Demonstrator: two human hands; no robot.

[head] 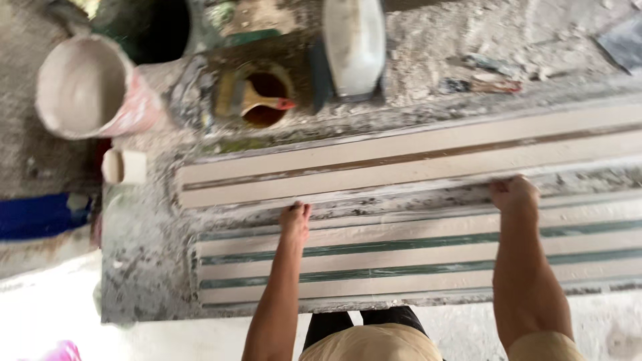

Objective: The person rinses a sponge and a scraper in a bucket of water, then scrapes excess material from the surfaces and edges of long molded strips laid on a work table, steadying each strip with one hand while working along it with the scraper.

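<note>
Running from left to right, a plaster-filled pink bucket (90,90) and a red-handled brush (257,101) are seen, set aside. The left hand (295,220) and right hand (513,194) are pressed, fingers curled, on the long pale plaster moulding strip (401,164)'s near edge; casting appears done, lifting not yet.

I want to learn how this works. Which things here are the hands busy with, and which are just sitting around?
In use:
left hand
right hand
far plaster strip mould, gripped along its near edge

Lying about:
near green-lined mould
white bucket
brush across a small pot
white trough
small cup
</note>
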